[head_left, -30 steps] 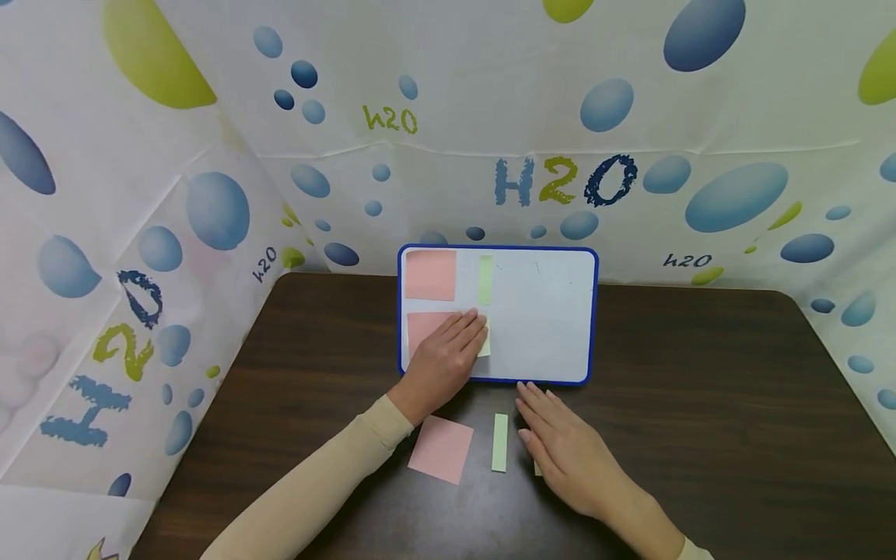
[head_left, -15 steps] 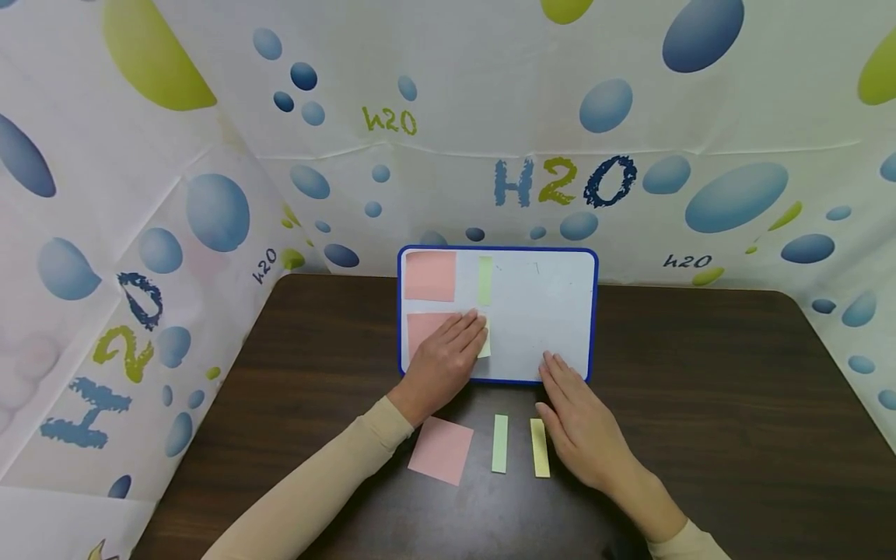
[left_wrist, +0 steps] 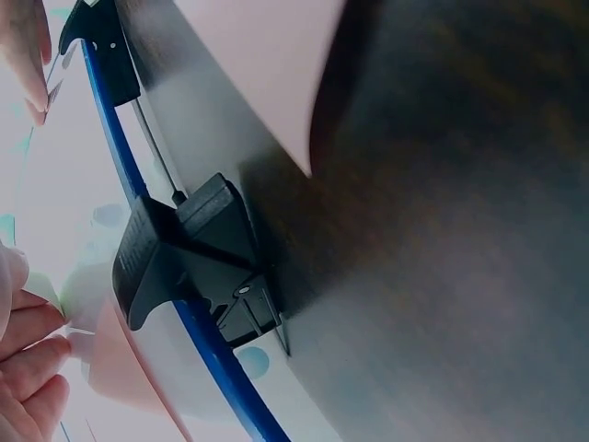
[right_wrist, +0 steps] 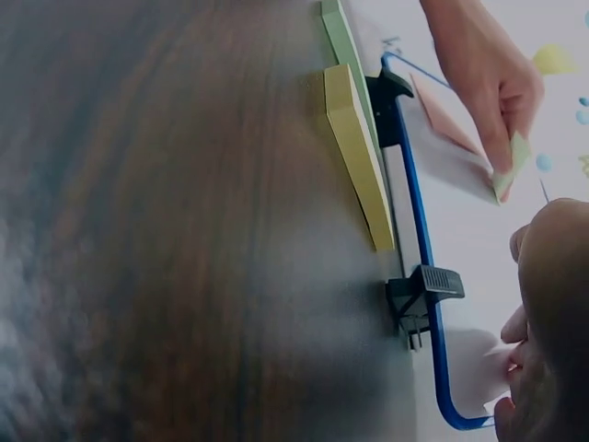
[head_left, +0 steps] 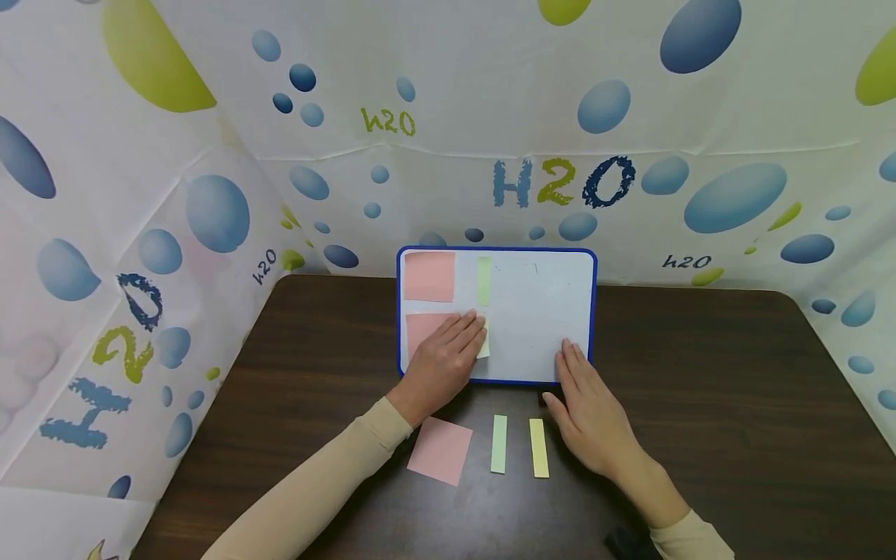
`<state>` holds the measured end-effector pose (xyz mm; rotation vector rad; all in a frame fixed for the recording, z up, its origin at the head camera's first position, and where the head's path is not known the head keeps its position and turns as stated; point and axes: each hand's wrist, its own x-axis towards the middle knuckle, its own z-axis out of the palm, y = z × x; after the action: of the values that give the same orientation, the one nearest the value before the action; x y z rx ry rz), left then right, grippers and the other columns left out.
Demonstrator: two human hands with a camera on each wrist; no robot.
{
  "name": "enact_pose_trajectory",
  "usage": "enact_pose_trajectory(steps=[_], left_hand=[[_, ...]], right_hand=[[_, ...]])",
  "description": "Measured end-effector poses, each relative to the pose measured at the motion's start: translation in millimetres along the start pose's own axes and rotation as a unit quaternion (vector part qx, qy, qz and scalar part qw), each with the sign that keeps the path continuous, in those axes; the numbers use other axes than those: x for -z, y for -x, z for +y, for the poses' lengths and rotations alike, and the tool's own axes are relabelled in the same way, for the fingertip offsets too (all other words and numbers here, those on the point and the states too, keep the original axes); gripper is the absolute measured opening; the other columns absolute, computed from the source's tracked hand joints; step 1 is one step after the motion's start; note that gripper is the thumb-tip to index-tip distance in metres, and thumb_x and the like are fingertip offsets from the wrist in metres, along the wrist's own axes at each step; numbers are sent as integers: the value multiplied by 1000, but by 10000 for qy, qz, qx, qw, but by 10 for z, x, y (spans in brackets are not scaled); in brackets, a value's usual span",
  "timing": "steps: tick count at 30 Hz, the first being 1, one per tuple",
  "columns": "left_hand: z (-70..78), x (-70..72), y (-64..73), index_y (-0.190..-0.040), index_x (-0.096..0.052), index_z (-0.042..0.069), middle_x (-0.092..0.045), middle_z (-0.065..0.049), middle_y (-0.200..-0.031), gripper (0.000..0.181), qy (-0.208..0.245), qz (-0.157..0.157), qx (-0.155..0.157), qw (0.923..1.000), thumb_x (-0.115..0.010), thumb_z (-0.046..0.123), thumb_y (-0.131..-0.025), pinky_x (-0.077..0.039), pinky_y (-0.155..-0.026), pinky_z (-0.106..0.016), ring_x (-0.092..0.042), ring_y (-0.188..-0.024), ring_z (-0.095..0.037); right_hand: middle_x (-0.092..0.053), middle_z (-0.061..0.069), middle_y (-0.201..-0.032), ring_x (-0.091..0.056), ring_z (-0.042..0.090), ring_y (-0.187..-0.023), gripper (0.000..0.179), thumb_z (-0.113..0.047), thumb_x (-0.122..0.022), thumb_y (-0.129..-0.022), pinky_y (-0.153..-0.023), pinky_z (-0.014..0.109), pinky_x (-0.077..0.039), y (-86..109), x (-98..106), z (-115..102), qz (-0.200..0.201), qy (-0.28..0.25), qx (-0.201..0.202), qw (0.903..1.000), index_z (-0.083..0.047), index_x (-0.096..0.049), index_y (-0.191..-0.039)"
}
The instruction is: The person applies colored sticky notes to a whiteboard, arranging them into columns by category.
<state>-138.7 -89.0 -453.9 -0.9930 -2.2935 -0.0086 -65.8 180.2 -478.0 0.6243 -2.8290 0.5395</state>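
A blue-framed whiteboard [head_left: 525, 311] is propped on the table. My left hand [head_left: 442, 356] lies over its lower left part, straight fingers pressing on a pale green strip [head_left: 484, 347] and partly covering a pink square note [head_left: 423, 330]. Above these, another pink note [head_left: 429, 277] and a green strip [head_left: 484, 281] are stuck on the board. My right hand [head_left: 595, 420] has its extended fingers against the board's lower right corner, the thumb held apart below the frame; no object shows in it.
On the table in front of the board lie a pink square note [head_left: 440, 451], a green strip pad [head_left: 498, 444] and a yellow strip pad [head_left: 539, 448]. Black holders [right_wrist: 423, 293] grip the board's lower edge. A dark object [head_left: 630, 543] sits by the right sleeve.
My right hand has moved right and up from beside the table pads onto the board's lower right corner, uncovering the yellow pad. The left hand has stayed in place.
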Motion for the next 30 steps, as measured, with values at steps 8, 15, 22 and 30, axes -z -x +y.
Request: enact_pose_trajectory(steps=[8, 15, 22, 30], left_hand=[[8, 4, -18, -128, -71, 4, -69, -10, -135, 36, -7, -28, 10, 10000, -73, 16, -93, -47, -115, -39, -63, -130, -24], [28, 16, -21, -127, -71, 4, -69, -11, -133, 37, 1, -5, 0, 10000, -75, 15, -92, -48, -114, -40, -64, -129, -25], [38, 20, -20, -126, -72, 4, -69, -11, -134, 32, -85, -5, -30, 10000, -71, 13, -95, -48, -114, -40, -64, -129, -25], [42, 16, -10, -126, -72, 5, -69, -11, -134, 36, -140, -40, -68, 9999, -74, 15, -92, -48, -114, -40, -64, -129, -25]], right_hand=[[-14, 17, -171, -16, 35, -159, 67, -33, -46, -108, -128, 52, -25, -12, -1, 38, -251, -36, -122, 9996, 5, -25, -158], [-16, 17, -171, -17, 34, -159, 65, -34, -46, -108, -127, 50, -27, -4, -1, 46, -202, -21, -88, 9998, 5, -28, -158], [-11, 13, -172, -12, 32, -160, 67, -38, -44, -108, -130, 48, -22, -13, 32, 49, -474, -116, -262, 9985, 1, -24, -160], [-11, 13, -172, -12, 32, -160, 67, -38, -44, -109, -131, 44, -17, -9, 45, 48, -506, -165, -277, 9982, 1, -24, -160]])
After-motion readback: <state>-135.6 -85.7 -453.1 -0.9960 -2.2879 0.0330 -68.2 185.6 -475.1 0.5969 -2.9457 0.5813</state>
